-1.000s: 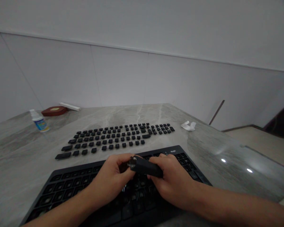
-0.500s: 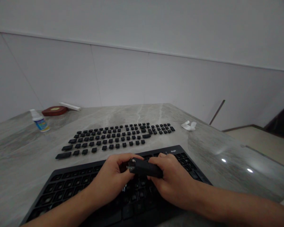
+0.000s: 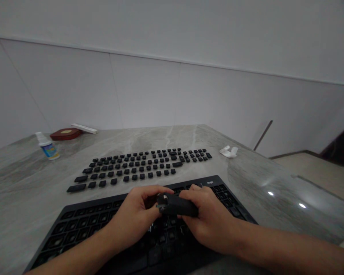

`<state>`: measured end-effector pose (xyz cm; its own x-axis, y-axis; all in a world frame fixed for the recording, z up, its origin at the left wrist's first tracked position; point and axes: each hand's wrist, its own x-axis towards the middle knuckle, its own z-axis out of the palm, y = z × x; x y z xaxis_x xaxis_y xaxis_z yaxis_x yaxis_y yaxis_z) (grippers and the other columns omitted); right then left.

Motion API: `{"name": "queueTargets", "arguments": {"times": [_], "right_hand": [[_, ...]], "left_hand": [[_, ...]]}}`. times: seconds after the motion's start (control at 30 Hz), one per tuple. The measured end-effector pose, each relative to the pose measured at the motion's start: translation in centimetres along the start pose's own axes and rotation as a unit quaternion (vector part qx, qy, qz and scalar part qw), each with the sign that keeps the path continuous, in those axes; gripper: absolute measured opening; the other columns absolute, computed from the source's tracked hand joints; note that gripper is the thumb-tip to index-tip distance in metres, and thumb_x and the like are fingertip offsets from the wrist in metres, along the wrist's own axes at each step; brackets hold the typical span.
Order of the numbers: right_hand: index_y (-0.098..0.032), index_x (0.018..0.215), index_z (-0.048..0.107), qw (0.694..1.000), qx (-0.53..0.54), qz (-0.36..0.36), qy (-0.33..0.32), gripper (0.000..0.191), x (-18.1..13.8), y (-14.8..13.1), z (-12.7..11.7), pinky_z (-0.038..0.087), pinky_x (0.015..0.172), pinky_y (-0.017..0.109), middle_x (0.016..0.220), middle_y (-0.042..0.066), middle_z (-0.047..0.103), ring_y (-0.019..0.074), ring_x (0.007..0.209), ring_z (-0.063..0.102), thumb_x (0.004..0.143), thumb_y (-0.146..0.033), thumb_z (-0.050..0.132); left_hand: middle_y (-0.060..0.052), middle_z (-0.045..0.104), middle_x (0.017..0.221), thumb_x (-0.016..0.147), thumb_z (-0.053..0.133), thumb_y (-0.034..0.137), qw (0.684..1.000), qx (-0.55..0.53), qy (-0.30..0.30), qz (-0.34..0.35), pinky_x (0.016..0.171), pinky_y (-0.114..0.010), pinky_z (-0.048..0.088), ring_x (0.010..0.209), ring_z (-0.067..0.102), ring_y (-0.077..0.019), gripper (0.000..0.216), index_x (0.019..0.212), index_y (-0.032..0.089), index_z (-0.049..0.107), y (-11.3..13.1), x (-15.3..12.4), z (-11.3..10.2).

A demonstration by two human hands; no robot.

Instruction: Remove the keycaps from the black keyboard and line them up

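A black bar-shaped piece is gripped in my right hand, thumb and fingers wrapped about its right end. Its left end faces me and looks hollow, with small shiny bits in it; I cannot tell what kind of thing it is. My left hand is curled by that left end, its thumb and index finger bent towards each other. What the left fingertips pinch is hidden behind the black piece. Both hands are over a black keyboard whose keycaps are off over most of its visible sockets.
Loose black keycaps lie in rows behind the keyboard. Far left are a spray bottle, a reddish-brown case and a white strip. Crumpled white tissue lies to the right. The marble-patterned tabletop meets a white wall.
The black piece has shifted very slightly to the right and down in my right hand. My left hand, the keyboard and the keycaps look nearly unchanged.
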<state>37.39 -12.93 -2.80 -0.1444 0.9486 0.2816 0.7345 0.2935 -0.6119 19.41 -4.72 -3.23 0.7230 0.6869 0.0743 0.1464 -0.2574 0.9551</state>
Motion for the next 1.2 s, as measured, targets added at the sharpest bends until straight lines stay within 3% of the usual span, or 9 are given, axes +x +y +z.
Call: {"name": "queueTargets", "arguments": {"times": [0.3, 0.47, 0.67, 0.87, 0.97, 1.07, 1.2], "right_hand": [[-0.016, 0.069, 0.064, 0.998, 0.015, 0.053, -0.006, 0.011, 0.3, 0.0, -0.3, 0.035, 0.06, 0.025, 0.066, 0.001, 0.066, 0.0139, 0.064, 0.057, 0.074, -0.011, 0.056], [-0.017, 0.07, 0.065, 0.999, -0.004, 0.043, 0.012, 0.009, 0.1, -0.1, -0.3, 0.035, 0.065, 0.028, 0.068, 0.002, 0.065, 0.0157, 0.065, 0.055, 0.073, -0.012, 0.057], [-0.017, 0.072, 0.065, 0.999, 0.018, 0.031, -0.014, 0.013, 0.2, -0.1, -0.2, 0.035, 0.067, 0.029, 0.067, 0.001, 0.064, 0.0161, 0.067, 0.054, 0.073, -0.01, 0.055], [-0.017, 0.072, 0.065, 0.999, 0.025, 0.025, 0.004, 0.013, 0.2, 0.1, -0.2, 0.035, 0.068, 0.029, 0.068, 0.001, 0.065, 0.016, 0.067, 0.056, 0.072, -0.009, 0.054], [-0.016, 0.07, 0.064, 0.999, 0.011, 0.027, 0.015, 0.009, 0.1, 0.2, -0.2, 0.034, 0.066, 0.029, 0.068, 0.001, 0.065, 0.0158, 0.065, 0.055, 0.072, -0.012, 0.057], [-0.017, 0.068, 0.063, 0.999, 0.003, 0.038, 0.014, 0.008, 0.0, 0.2, -0.3, 0.034, 0.066, 0.029, 0.067, 0.001, 0.065, 0.0156, 0.065, 0.055, 0.072, -0.012, 0.058], [-0.017, 0.068, 0.064, 0.999, 0.016, 0.036, 0.013, 0.011, 0.1, 0.2, -0.3, 0.033, 0.063, 0.027, 0.065, 0.0, 0.064, 0.0143, 0.063, 0.054, 0.07, -0.01, 0.057]], "left_hand": [[0.0, 0.069, 0.079, 0.086, 0.059, 0.027, 1.0, 0.012, -0.013, -0.004, 0.068, -0.023, 0.043, 0.073, 0.056, -0.0156, 0.021, 0.096, 0.019, 0.075, 0.2, 0.1, 0.3], [0.0, 0.071, 0.083, 0.084, 0.06, 0.023, 1.0, 0.003, -0.018, 0.006, 0.073, -0.024, 0.045, 0.077, 0.06, -0.0165, 0.021, 0.098, 0.02, 0.075, 0.0, 0.1, 0.1], [0.0, 0.074, 0.093, 0.077, 0.061, 0.013, 0.999, -0.027, -0.012, 0.023, 0.083, -0.025, 0.048, 0.088, 0.065, -0.018, 0.028, 0.099, 0.022, 0.075, 0.0, 0.0, 0.1], [-0.002, 0.074, 0.093, 0.083, 0.059, 0.02, 0.999, 0.006, -0.013, 0.029, 0.082, -0.027, 0.048, 0.087, 0.065, -0.0189, 0.024, 0.102, 0.019, 0.073, 0.2, 0.0, 0.2], [-0.002, 0.072, 0.096, 0.087, 0.055, 0.025, 0.996, 0.074, 0.015, 0.049, 0.081, -0.029, 0.048, 0.089, 0.064, -0.0201, 0.021, 0.1, 0.018, 0.071, 0.0, -0.2, 0.1], [0.0, 0.069, 0.081, 0.084, 0.049, 0.017, 0.983, 0.159, 0.035, 0.087, 0.068, -0.026, 0.046, 0.076, 0.061, -0.0172, 0.019, 0.085, 0.017, 0.068, -0.2, -0.5, 0.0], [0.002, 0.067, 0.079, 0.069, 0.044, 0.005, 0.959, 0.193, -0.008, 0.209, 0.072, -0.024, 0.045, 0.076, 0.06, -0.0142, 0.027, 0.076, 0.018, 0.066, 0.1, -1.0, 0.2]]}}
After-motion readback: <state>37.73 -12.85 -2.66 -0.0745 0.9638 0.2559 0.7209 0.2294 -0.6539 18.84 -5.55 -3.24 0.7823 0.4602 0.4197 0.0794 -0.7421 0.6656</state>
